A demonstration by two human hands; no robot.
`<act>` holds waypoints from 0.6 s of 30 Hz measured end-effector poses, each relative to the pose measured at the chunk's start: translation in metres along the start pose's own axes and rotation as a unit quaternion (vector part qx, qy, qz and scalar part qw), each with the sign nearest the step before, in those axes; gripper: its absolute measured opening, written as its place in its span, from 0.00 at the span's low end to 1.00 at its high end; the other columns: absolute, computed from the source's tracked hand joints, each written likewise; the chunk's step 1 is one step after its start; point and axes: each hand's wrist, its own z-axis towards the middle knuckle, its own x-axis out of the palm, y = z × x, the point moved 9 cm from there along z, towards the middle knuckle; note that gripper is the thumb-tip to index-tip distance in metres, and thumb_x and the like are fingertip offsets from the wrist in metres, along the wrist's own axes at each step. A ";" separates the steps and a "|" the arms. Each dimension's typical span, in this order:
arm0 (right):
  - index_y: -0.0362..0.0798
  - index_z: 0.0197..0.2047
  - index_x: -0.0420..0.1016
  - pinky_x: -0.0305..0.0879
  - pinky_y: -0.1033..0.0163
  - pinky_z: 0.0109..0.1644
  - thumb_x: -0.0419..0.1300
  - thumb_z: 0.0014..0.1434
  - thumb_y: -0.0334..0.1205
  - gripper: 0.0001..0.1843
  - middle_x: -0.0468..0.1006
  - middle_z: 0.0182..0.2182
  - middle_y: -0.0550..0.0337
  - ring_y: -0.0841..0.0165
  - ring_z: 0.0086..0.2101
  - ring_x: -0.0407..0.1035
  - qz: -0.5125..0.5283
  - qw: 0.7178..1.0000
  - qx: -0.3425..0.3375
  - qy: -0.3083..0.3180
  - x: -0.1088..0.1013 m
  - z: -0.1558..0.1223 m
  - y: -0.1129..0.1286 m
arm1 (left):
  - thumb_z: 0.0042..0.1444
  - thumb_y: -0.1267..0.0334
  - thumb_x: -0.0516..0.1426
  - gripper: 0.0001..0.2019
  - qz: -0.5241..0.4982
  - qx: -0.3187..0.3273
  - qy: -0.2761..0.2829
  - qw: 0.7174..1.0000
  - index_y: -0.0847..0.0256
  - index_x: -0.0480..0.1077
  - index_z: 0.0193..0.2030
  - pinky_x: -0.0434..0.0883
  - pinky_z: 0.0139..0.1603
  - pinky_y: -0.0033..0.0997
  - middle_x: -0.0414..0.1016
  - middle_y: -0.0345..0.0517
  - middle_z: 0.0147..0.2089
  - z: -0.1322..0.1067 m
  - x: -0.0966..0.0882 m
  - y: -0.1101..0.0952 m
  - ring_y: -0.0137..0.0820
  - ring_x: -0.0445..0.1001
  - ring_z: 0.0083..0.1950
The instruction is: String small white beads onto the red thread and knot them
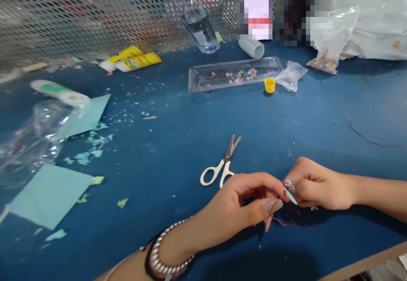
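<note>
My left hand (pixel 244 202), with beaded and dark bands at the wrist, has its fingers bent in a pinch around a thin red thread (pixel 279 220). Loose strands of the thread trail below the fingers onto the table. Fingertip to fingertip with it is my right hand (pixel 318 185), closed at the same thread; its grip is partly hidden by its own curled fingers. Something small and pale may sit between the fingertips, but it is too small to make out. White-handled scissors (pixel 226 161) lie slightly open just beyond my left hand.
A clear plastic tray (pixel 193 81) holds beads and red loops, beside a yellow cap (pixel 269 85). Light blue paper (pixel 51 196) and scraps lie left. Yellow glue tubes (pixel 140 62), a clear bottle (pixel 203 30) and a bag of beads (pixel 324 63) stand or lie behind.
</note>
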 end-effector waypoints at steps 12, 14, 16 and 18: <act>0.46 0.16 0.52 0.45 0.73 0.19 0.45 0.50 0.30 0.12 0.51 0.14 0.70 0.80 0.17 0.45 -0.071 0.997 -0.019 0.022 0.003 0.002 0.004 | 0.51 0.50 0.59 0.13 -0.044 0.012 0.078 0.996 0.58 0.74 0.31 0.63 0.21 0.22 0.69 0.37 0.21 0.003 0.008 0.000 0.23 0.67 0.21; 0.45 0.17 0.52 0.45 0.73 0.19 0.45 0.50 0.31 0.12 0.50 0.14 0.70 0.80 0.17 0.45 -0.080 0.996 -0.015 0.025 0.003 0.002 0.003 | 0.50 0.50 0.60 0.13 -0.054 0.005 0.076 0.996 0.59 0.73 0.29 0.63 0.22 0.21 0.68 0.36 0.20 0.003 0.007 0.003 0.22 0.67 0.21; 0.45 0.17 0.53 0.45 0.72 0.19 0.45 0.51 0.31 0.13 0.50 0.15 0.70 0.80 0.17 0.45 -0.087 0.996 -0.013 0.026 0.003 0.001 0.002 | 0.49 0.50 0.60 0.14 -0.057 -0.003 0.074 0.996 0.60 0.72 0.28 0.64 0.23 0.22 0.68 0.36 0.20 0.003 0.006 0.005 0.23 0.67 0.21; 0.45 0.17 0.53 0.45 0.72 0.19 0.45 0.52 0.32 0.13 0.50 0.15 0.69 0.80 0.17 0.45 -0.090 0.996 -0.015 0.025 0.003 0.001 0.002 | 0.49 0.49 0.60 0.15 -0.056 -0.007 0.074 0.996 0.61 0.71 0.28 0.65 0.23 0.23 0.68 0.37 0.20 0.003 0.006 0.007 0.23 0.66 0.20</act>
